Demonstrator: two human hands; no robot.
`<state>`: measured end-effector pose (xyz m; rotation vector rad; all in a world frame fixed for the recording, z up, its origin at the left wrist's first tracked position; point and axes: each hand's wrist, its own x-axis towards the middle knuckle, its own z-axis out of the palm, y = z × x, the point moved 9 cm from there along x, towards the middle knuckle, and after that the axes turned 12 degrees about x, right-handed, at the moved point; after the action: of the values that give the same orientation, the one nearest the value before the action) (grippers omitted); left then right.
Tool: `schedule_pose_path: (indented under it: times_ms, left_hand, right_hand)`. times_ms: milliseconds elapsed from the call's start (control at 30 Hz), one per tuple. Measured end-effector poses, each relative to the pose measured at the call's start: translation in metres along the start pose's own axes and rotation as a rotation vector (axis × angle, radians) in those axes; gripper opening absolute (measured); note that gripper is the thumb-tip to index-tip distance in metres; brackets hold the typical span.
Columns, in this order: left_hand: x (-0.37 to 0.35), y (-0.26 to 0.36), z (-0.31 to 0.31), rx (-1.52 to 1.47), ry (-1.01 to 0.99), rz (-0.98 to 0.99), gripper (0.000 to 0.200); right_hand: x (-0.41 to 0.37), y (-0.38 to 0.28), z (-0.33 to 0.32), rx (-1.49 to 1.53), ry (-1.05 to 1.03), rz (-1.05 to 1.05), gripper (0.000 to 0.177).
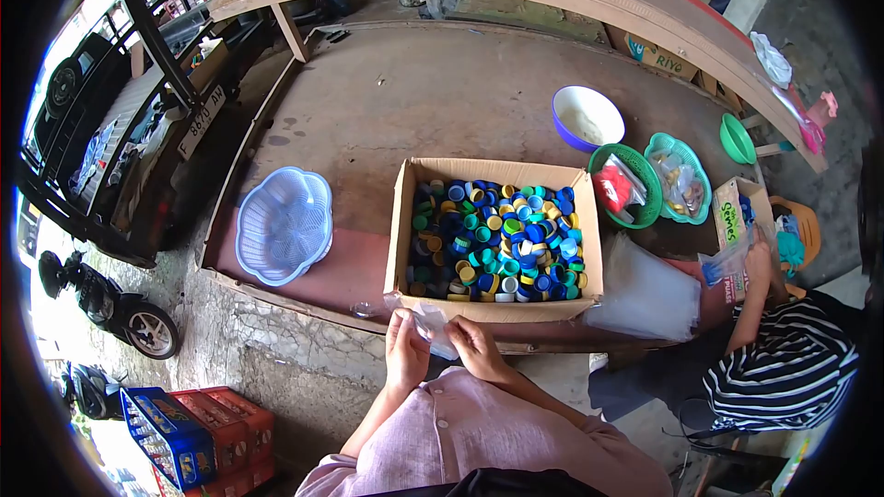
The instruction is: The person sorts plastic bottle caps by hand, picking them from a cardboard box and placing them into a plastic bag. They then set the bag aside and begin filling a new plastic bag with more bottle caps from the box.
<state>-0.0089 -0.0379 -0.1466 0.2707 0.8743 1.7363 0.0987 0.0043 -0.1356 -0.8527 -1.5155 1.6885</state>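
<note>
You are pinching clear plastic [435, 324] at the box's [497, 312] near side.
Your left hand [406, 351] and right hand [478, 351] are gripping opposite sides, its thinness probably calling for two-handed control; forearms [373, 423] are angling inward. Beyond, the box is keeping loose caps [512, 241] contained, apparently within easy reach; a bowl [600, 103] is sitting farther back.

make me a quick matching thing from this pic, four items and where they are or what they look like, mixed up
1. clear bag
2. cardboard box
3. light blue basket
4. bowl

A. white inside, purple outside
B. left of the box
C. between the left hand and right hand
D. holding many coloured caps

Pairs: 1-C, 2-D, 3-B, 4-A
</note>
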Motion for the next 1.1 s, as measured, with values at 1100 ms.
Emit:
schedule_pose_path:
  times_ms: [1100]
  left_hand:
    - [-0.013,-0.045,0.023,-0.381,-0.288,-0.563,0.055]
  right_hand:
    - [0.016,0.028,0.002,1.566,0.143,0.514,0.025]
